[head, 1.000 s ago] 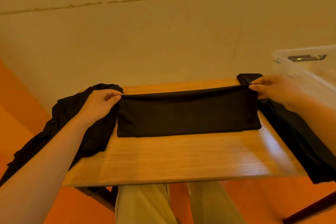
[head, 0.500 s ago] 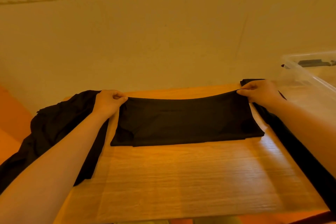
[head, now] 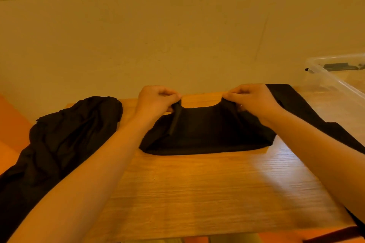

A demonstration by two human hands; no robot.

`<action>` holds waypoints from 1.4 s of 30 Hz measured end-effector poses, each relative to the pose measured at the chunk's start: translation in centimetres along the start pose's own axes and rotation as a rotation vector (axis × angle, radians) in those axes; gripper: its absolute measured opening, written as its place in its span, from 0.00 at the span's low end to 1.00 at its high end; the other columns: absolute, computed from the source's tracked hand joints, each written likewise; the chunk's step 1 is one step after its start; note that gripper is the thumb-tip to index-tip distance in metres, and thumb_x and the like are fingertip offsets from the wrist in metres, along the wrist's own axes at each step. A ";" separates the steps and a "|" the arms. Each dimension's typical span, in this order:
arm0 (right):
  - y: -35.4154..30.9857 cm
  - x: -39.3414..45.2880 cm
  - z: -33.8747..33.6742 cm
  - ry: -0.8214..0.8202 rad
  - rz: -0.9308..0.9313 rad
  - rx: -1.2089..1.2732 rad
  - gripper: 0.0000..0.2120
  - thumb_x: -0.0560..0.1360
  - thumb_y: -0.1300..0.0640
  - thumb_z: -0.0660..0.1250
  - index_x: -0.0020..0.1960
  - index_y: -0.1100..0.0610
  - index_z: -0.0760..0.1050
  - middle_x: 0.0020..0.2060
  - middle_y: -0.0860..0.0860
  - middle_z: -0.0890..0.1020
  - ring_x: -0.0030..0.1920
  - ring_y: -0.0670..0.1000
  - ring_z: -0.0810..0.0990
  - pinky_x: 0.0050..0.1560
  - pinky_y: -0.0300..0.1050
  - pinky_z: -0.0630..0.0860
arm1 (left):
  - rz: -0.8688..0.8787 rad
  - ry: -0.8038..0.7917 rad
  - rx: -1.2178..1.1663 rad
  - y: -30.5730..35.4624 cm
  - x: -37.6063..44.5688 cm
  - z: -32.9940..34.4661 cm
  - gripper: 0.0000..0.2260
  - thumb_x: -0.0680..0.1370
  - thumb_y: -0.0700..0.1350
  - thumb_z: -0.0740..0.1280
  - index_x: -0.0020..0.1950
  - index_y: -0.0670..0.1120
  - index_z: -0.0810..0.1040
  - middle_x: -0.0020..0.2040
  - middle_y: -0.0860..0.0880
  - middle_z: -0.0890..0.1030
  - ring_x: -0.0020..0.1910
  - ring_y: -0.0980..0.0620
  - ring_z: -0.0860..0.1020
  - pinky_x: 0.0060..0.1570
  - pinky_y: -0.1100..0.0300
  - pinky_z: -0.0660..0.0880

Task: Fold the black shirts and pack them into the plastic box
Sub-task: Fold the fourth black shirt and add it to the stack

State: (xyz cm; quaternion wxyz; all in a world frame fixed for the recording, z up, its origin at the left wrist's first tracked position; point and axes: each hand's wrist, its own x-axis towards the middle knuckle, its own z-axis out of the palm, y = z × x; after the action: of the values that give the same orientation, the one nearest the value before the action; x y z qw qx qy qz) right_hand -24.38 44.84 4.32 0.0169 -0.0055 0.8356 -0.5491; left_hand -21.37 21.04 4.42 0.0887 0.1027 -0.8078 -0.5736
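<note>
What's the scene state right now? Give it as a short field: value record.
left hand: pinching the far left edge of the shirt
right hand: pinching the far right edge
shirt in work: partly folded, mid-table, far edge lifted
unfolded pile: crumpled, draped off the table's left side
other black cloth: flat along the right edge
plastic box: clear, far right, contents unclear
table: wooden

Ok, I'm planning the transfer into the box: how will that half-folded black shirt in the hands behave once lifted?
Probably floppy: the black shirt sags between the left hand and right hand pinching its far edge. It looks light, since fingertip pinches raise it. The folds may slip open unless it is supported underneath on the way to the plastic box.
</note>
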 end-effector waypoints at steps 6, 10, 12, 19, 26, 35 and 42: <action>-1.0 -3.1 4.2 -0.096 0.035 0.171 0.05 0.71 0.53 0.73 0.42 0.55 0.84 0.36 0.51 0.85 0.38 0.47 0.82 0.41 0.36 0.80 | -0.007 -0.109 -0.061 0.0 -3.1 4.6 0.04 0.74 0.41 0.73 0.47 0.48 0.83 0.45 0.50 0.84 0.46 0.56 0.82 0.47 0.62 0.80; -0.7 -3.8 4.6 -0.066 0.093 0.251 0.03 0.72 0.53 0.73 0.41 0.52 0.84 0.33 0.46 0.84 0.37 0.44 0.82 0.39 0.33 0.80 | 0.007 -0.036 -0.088 -1.1 -4.4 5.2 0.07 0.75 0.42 0.71 0.51 0.51 0.84 0.48 0.54 0.84 0.50 0.59 0.81 0.55 0.61 0.78; -0.7 -4.1 4.7 -0.051 0.110 0.256 0.03 0.72 0.52 0.73 0.41 0.51 0.84 0.33 0.46 0.84 0.38 0.45 0.82 0.37 0.34 0.79 | 0.038 0.021 -0.086 -1.3 -5.1 5.4 0.07 0.76 0.42 0.71 0.52 0.51 0.84 0.49 0.55 0.84 0.50 0.61 0.81 0.56 0.62 0.77; -0.5 -4.8 5.4 0.021 0.010 0.203 0.04 0.73 0.52 0.71 0.43 0.50 0.84 0.26 0.39 0.79 0.31 0.35 0.77 0.31 0.28 0.72 | 0.217 0.188 0.033 -1.1 -6.8 6.7 0.12 0.77 0.42 0.69 0.60 0.47 0.81 0.51 0.57 0.82 0.42 0.70 0.75 0.48 0.79 0.70; -0.1 -6.0 6.0 0.003 -0.094 0.159 0.10 0.77 0.50 0.66 0.39 0.46 0.82 0.29 0.40 0.82 0.33 0.39 0.79 0.35 0.31 0.72 | 0.312 0.245 0.218 -1.4 -8.4 7.6 0.21 0.81 0.43 0.64 0.74 0.46 0.66 0.52 0.49 0.83 0.46 0.59 0.78 0.52 0.68 0.75; 0.6 -6.2 5.5 -0.009 -0.055 0.187 0.05 0.75 0.53 0.69 0.48 0.50 0.83 0.37 0.42 0.83 0.37 0.35 0.80 0.35 0.27 0.72 | 0.265 0.083 0.274 -3.0 -9.3 8.1 0.25 0.82 0.44 0.58 0.78 0.49 0.55 0.54 0.65 0.74 0.59 0.58 0.63 0.59 0.65 0.61; 1.6 -7.5 4.9 0.010 -0.150 0.034 0.07 0.76 0.56 0.68 0.52 0.51 0.81 0.37 0.42 0.82 0.38 0.40 0.81 0.39 0.29 0.76 | 0.083 -0.001 0.330 -2.1 -3.2 4.0 0.11 0.80 0.47 0.64 0.61 0.51 0.79 0.55 0.56 0.80 0.49 0.61 0.76 0.44 0.69 0.69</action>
State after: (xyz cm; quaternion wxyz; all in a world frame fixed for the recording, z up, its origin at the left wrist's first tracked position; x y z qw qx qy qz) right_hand -16.69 41.20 1.06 -0.0281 -0.0651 0.8234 -0.5630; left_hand -19.22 24.88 1.00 0.0940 0.0820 -0.8947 -0.4289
